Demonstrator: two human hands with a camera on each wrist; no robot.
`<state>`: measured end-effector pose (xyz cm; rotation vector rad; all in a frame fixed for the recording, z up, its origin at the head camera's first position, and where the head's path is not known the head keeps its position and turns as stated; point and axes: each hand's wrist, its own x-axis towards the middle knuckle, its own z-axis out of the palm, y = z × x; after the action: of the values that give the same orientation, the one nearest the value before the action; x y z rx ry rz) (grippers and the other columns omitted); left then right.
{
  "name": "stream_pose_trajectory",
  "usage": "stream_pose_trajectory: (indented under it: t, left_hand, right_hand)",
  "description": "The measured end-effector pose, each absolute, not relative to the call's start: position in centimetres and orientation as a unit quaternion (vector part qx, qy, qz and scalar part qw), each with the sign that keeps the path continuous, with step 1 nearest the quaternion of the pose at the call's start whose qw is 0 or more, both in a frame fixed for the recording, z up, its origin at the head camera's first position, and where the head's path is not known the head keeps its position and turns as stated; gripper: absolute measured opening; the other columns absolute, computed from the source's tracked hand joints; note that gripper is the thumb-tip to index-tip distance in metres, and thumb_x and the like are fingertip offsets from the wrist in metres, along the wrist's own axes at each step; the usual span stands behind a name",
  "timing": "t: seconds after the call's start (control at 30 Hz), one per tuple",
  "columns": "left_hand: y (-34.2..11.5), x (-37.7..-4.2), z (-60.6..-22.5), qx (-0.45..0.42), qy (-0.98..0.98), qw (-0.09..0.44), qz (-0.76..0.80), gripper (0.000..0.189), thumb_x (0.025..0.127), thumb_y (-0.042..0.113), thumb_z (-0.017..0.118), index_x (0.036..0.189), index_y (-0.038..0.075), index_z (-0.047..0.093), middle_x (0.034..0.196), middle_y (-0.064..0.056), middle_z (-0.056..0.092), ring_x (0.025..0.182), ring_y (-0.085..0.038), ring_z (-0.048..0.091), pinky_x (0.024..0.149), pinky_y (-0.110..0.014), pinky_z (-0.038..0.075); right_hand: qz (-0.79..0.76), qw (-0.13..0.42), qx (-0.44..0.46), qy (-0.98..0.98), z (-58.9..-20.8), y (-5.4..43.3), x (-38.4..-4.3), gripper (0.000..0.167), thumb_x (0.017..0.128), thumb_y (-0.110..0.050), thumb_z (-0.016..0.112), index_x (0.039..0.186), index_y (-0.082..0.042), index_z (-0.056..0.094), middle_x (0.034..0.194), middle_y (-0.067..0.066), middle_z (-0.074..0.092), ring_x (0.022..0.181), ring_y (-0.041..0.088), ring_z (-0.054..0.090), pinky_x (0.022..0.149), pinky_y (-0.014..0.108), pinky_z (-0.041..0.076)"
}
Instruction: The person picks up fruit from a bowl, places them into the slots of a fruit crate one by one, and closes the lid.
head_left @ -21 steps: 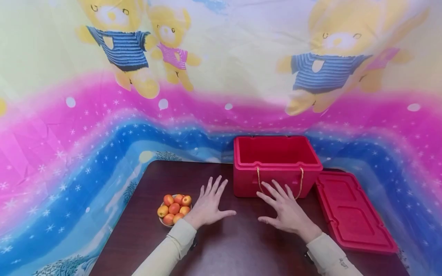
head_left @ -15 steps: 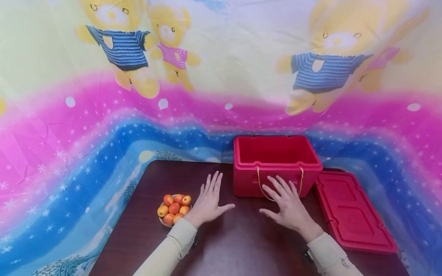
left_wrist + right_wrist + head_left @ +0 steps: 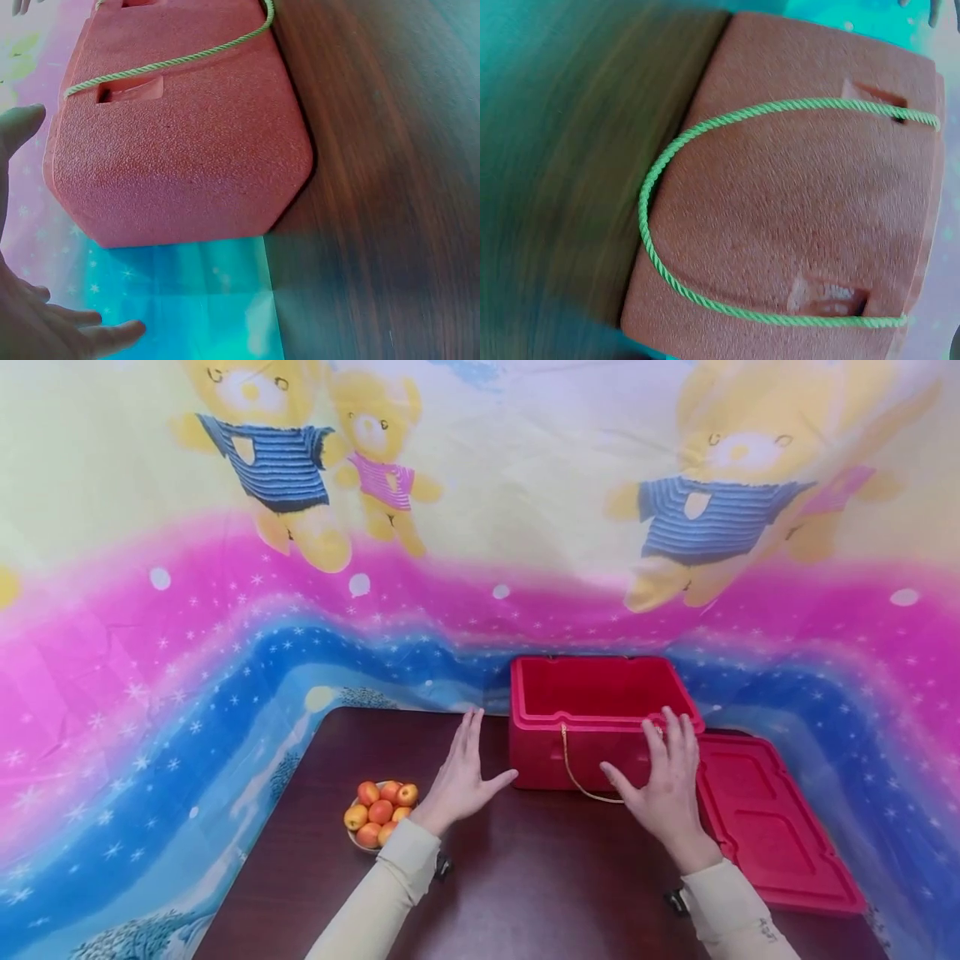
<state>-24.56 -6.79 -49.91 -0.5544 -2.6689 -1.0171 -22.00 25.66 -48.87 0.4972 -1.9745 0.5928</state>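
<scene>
A lidless red box (image 3: pixel 543 764) stands at the back of the table, its inside facing up toward me. A loop of twisted rope (image 3: pixel 649 187) hangs down its front wall and bows out past the bottom edge in the right wrist view. My left hand (image 3: pixel 459 781) is raised in front of the box's left side, thumb spread, fingers stretched upward. Before the box's right front corner my right hand (image 3: pixel 671 789) is lifted with fingers spread, covering part of the rope. Neither hand holds anything. Box wall (image 3: pixel 187 150) and left thumb stand apart in the left wrist view.
A small bowl of orange-yellow fruits (image 3: pixel 381 812) sits on the left, close beside my left wrist. To the right lies the flat red lid (image 3: pixel 787 839), partly behind my right forearm. The dark brown table (image 3: pixel 510 893) meets a printed cloth backdrop (image 3: pixel 450 577) behind.
My right hand has moved right and up, from the middle of the box front to its right corner. The left hand has risen slightly, and its fingers are closer together.
</scene>
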Motion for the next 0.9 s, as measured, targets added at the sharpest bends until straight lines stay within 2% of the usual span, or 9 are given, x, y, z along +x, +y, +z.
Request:
stream_pose_trajectory:
  t: [0.13,0.3,0.37,0.47,0.57,0.7,0.9]
  left_hand:
    - [-6.1,-25.1,-49.6,-0.185,-0.902,0.121,-0.371,0.114,0.085,0.056,0.075,0.162,0.035,-0.007,0.170,-0.005,0.007,0.153,-0.030,0.020,0.105,-0.056,0.045]
    - [-5.4,-25.7,-49.5,-0.171,-0.891,0.122,-0.402,0.113,0.085,0.055,0.075,0.163,0.031,-0.003,0.169,-0.005,0.009,0.153,-0.030,0.020,0.113,-0.056,0.036]
    - [-5.2,-26.0,-49.7,-0.163,-0.890,0.119,-0.408,0.112,0.085,0.056,0.074,0.163,0.030,-0.002,0.169,-0.006,0.009,0.153,-0.029,0.020,0.114,-0.055,0.035]
    - [-4.9,-26.3,-50.0,-0.153,-0.886,0.114,-0.423,0.111,0.085,0.057,0.074,0.163,0.030,-0.001,0.169,-0.006,0.010,0.152,-0.029,0.023,0.115,-0.054,0.035]
    - [-4.7,-26.4,-50.2,-0.151,-0.875,0.114,-0.446,0.108,0.086,0.055,0.074,0.163,0.030,0.004,0.168,-0.006,0.013,0.151,-0.030,0.026,0.114,-0.055,0.036]
    - [-4.3,-26.5,-50.2,-0.155,-0.862,0.110,-0.471,0.103,0.087,0.054,0.074,0.163,0.031,0.008,0.168,-0.005,0.016,0.151,-0.030,0.026,0.113,-0.057,0.037]
    - [-3.8,-26.7,-50.0,-0.147,-0.858,0.090,-0.483,0.100,0.088,0.052,0.073,0.163,0.031,0.011,0.168,-0.001,0.019,0.152,-0.027,0.025,0.114,-0.057,0.035]
  right_hand:
    - [0.266,0.508,0.182,-0.799,-48.7,26.9,-22.7,0.091,0.088,-0.063,0.065,0.148,0.000,0.040,0.158,0.025,0.031,0.147,0.048,0.021,0.117,0.069,0.014]
    - [0.315,0.469,0.129,-0.815,-49.2,28.5,-23.0,0.097,0.086,-0.063,0.067,0.157,-0.008,0.030,0.166,0.015,0.020,0.153,0.038,0.011,0.118,0.067,0.016]
    - [0.342,0.440,0.100,-0.824,-49.3,29.1,-22.8,0.098,0.084,-0.056,0.073,0.160,-0.014,0.027,0.168,0.008,0.015,0.154,0.031,0.008,0.118,0.067,0.019]
    - [0.381,0.407,0.059,-0.828,-49.5,29.7,-22.7,0.102,0.081,-0.035,0.082,0.162,-0.021,0.022,0.169,0.000,0.011,0.155,0.023,0.007,0.116,0.065,0.025]
    - [0.417,0.383,0.023,-0.824,-49.7,30.3,-22.9,0.106,0.080,-0.020,0.084,0.163,-0.028,0.019,0.169,-0.006,0.009,0.154,0.017,0.008,0.116,0.063,0.027]
    - [0.453,0.351,-0.019,-0.819,-50.1,30.9,-23.3,0.103,0.085,-0.023,0.082,0.162,-0.035,0.015,0.168,-0.011,0.008,0.153,0.011,0.009,0.119,0.057,0.025]
    - [0.479,0.315,-0.064,-0.817,-51.0,31.3,-23.6,0.099,0.090,-0.029,0.077,0.162,-0.036,0.009,0.168,-0.009,0.008,0.154,0.010,0.007,0.123,0.049,0.018]
